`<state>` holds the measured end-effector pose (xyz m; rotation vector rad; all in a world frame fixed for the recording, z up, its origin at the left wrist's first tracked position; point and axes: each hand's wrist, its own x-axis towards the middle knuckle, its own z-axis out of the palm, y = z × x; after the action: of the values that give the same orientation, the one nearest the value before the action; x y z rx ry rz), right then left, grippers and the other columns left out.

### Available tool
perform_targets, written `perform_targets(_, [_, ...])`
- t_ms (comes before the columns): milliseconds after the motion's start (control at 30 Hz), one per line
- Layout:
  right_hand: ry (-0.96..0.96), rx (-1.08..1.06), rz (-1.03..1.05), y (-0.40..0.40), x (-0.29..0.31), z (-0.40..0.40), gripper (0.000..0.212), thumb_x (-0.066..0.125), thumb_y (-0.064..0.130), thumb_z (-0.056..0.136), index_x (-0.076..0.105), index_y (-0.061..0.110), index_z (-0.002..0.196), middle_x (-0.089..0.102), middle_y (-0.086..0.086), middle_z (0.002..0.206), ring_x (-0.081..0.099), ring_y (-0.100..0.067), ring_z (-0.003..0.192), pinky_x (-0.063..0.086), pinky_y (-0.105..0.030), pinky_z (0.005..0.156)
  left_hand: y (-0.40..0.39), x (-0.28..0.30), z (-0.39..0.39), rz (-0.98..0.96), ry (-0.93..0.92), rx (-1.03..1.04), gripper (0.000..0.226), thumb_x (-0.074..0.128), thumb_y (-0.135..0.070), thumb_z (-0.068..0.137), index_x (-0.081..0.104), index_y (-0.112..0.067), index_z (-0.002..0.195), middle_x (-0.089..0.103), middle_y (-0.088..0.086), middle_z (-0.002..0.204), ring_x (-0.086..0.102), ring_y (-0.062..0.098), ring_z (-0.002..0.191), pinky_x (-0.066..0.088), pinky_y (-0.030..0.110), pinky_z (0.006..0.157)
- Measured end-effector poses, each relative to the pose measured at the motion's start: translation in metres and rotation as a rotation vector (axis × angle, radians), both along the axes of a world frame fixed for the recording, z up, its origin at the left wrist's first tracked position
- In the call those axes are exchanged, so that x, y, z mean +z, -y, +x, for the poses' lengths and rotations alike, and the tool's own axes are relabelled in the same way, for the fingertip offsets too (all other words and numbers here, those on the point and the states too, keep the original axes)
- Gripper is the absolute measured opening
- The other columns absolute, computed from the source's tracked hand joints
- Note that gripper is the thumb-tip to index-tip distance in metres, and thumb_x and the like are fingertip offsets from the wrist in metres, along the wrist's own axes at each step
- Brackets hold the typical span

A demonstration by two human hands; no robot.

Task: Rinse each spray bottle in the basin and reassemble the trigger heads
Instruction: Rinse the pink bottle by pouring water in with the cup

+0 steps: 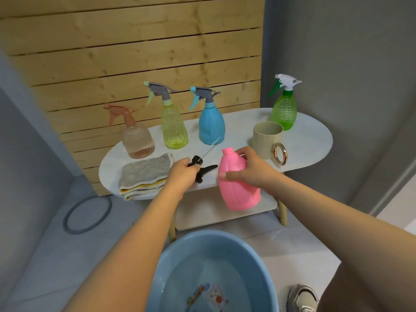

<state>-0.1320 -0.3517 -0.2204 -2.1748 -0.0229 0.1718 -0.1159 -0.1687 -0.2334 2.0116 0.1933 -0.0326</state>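
Note:
My right hand [244,171] grips a pink spray bottle [236,188] with no head on its open neck, held tilted at the table's front edge. My left hand [180,176] holds a black trigger head [201,168] low over the white table [310,143], its clear dip tube pointing up and right. Behind stand a peach bottle [138,140], a yellow-green bottle [173,127], a blue bottle [211,122] and a green bottle [283,111], each with its trigger head on. A blue basin [171,266] holding water sits on the floor below my arms.
A folded grey cloth [144,174] lies at the table's left front. A beige mug [267,138] with a gold ring handle stands at the right. A lower shelf runs under the table. A grey ring [87,215] lies on the floor. My shoe [301,298] is beside the basin.

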Motion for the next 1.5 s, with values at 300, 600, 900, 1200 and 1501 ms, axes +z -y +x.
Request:
perform_targets(300, [-0.134, 0.139, 0.521, 0.003, -0.002, -0.003, 0.06, 0.072, 0.026, 0.08, 0.041, 0.021, 0.131, 0.054, -0.005, 0.124, 0.057, -0.02, 0.109, 0.05, -0.038, 0.09, 0.008, -0.005, -0.019, -0.261, -0.051, -0.476, 0.102, 0.086, -0.039, 0.059, 0.032, -0.028, 0.145, 0.056, -0.001, 0.132, 0.057, 0.015, 0.117, 0.051, 0.037, 0.095])
perform_targets(600, [0.354, -0.579, -0.129, 0.045, -0.004, 0.027, 0.042, 0.057, 0.036, 0.089, 0.054, 0.011, 0.122, 0.05, -0.011, 0.126, 0.041, -0.03, 0.12, 0.031, -0.036, 0.1, 0.025, -0.002, -0.014, -0.218, 0.11, -0.173, 0.07, 0.079, -0.028, 0.074, 0.04, -0.026, 0.133, 0.054, -0.009, 0.114, 0.055, 0.013, 0.101, 0.048, 0.028, 0.077])
perform_targets(900, [-0.016, -0.514, -0.005, 0.068, -0.022, 0.053, 0.038, 0.038, 0.031, 0.098, 0.06, 0.001, 0.092, 0.065, -0.016, 0.095, 0.058, -0.033, 0.091, 0.043, -0.035, 0.079, 0.024, -0.006, -0.012, -0.214, 0.118, -0.13, 0.073, 0.08, -0.031, 0.072, 0.04, -0.027, 0.133, 0.054, -0.007, 0.12, 0.055, 0.017, 0.106, 0.048, 0.033, 0.08])
perform_targets(1200, [0.078, -0.46, 0.366, 0.063, -0.002, 0.026, 0.019, 0.042, 0.019, 0.093, 0.05, 0.014, 0.077, 0.048, -0.001, 0.074, 0.046, -0.017, 0.067, 0.031, -0.027, 0.061, 0.001, -0.002, -0.043, -0.147, 0.167, -0.108, 0.069, 0.082, -0.028, 0.069, 0.044, -0.032, 0.127, 0.056, -0.008, 0.119, 0.057, 0.014, 0.105, 0.049, 0.034, 0.085])
perform_targets(1501, [-0.017, -0.391, 0.413, 0.041, 0.007, -0.015, 0.059, 0.065, 0.061, 0.075, 0.058, 0.009, 0.102, 0.054, -0.004, 0.101, 0.05, -0.021, 0.093, 0.038, -0.032, 0.081, -0.029, -0.014, -0.096, -0.12, 0.13, 0.014, 0.1, 0.082, -0.054, 0.04, 0.046, -0.027, 0.129, 0.058, -0.005, 0.121, 0.057, 0.018, 0.108, 0.051, 0.042, 0.09])
